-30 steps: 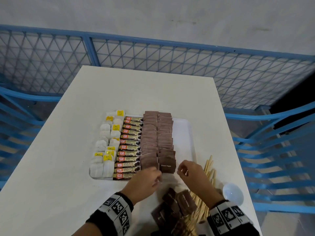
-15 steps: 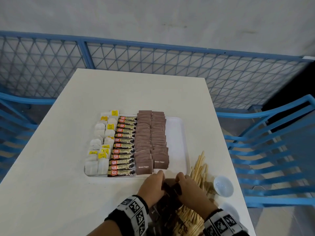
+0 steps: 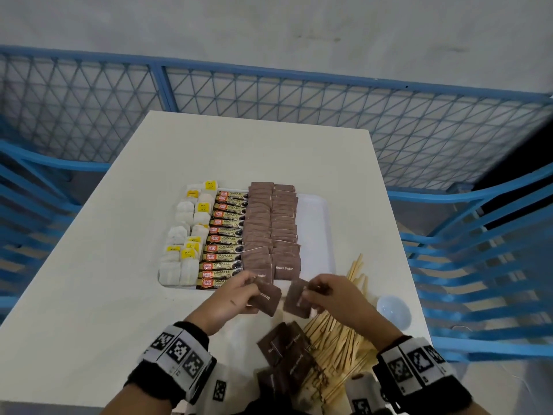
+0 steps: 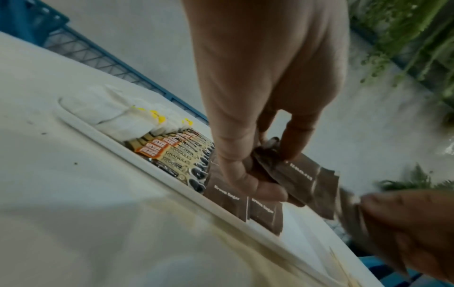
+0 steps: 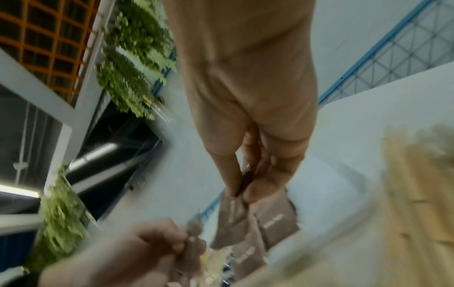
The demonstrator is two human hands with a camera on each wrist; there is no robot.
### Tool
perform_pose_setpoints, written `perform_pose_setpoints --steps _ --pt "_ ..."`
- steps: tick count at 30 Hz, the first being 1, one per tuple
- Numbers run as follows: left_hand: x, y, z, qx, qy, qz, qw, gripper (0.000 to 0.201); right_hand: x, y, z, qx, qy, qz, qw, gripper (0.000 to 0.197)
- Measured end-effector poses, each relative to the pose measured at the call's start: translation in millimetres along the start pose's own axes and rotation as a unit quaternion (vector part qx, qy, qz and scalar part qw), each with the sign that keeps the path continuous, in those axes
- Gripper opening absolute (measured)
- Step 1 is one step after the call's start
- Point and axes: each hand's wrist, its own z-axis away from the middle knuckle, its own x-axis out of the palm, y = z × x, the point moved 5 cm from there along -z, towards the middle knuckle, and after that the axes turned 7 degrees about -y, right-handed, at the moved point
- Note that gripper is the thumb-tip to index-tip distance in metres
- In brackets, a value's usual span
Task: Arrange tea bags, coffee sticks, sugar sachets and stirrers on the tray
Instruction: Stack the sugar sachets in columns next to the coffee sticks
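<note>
Left hand (image 3: 236,295) and right hand (image 3: 335,298) each pinch a brown sugar sachet (image 3: 267,298) just before the tray (image 3: 317,235).

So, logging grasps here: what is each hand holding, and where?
Left hand pinches a brown sugar sachet by its far edge; right hand pinches another sachet by its right edge.

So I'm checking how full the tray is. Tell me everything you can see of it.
The tray is white, rectangular, with rounded corners and a low raised rim, seemingly plastic. It lies flat on the table. From its left it holds tea bags, a column of coffee sticks and two columns of brown sugar sachets. A strip along its right side is bare. Neither hand touches it.
</note>
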Motion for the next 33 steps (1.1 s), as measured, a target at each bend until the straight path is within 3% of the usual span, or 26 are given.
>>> perform_pose_setpoints --steps 5,9,13,16,19,22,25,27,29,33 --pt "19.1 10.3 8.5 0.021 -0.038 0.102 0.994 0.027 10.2 -32.9 -0.7 -0.051 -0.052 -0.174 0.982 0.01" --pt "28.8 16.6 18.5 0.049 -0.081 0.069 0.993 0.045 25.4 -33.1 -7.8 -0.059 -0.039 -0.19 0.979 0.018" --pt "17.1 5.8 20.5 0.061 -0.044 -0.005 0.997 0.048 36.1 -35.0 -5.3 -0.097 -0.126 -0.208 0.965 0.016" --pt "14.7 -3.6 23.1 0.048 -0.057 -0.012 0.997 0.051 42.4 -28.6 -4.4 -0.123 -0.179 -0.069 0.974 0.027" --pt "12.2 -13.9 28.2 0.033 -0.055 -0.02 0.998 0.017 47.5 -16.7 -4.6 -0.151 -0.176 0.123 0.965 0.037" --pt "8.9 -25.7 32.6 0.016 -0.048 -0.116 0.992 0.018 60.6 2.3 -3.6 -0.143 -0.223 0.258 0.929 0.063" --pt "21.4 -36.0 32.0 0.031 -0.082 -0.305 0.948 0.029 75.8 19.4 -4.3 -0.167 -0.233 0.398 0.871 0.089" --pt "33.3 -42.6 30.5 0.054 -0.104 -0.381 0.917 0.024 80.9 23.5 -8.2 -0.187 -0.217 0.436 0.853 0.088" --pt "40.1 -53.3 26.6 0.043 -0.11 -0.422 0.899 0.015 80.2 22.1 -12.6 -0.178 -0.211 0.428 0.861 0.079" --pt "48.7 -75.6 17.5 0.004 -0.106 -0.482 0.87 0.03 76.0 15.0 -19.7 -0.145 -0.212 0.395 0.882 0.053"
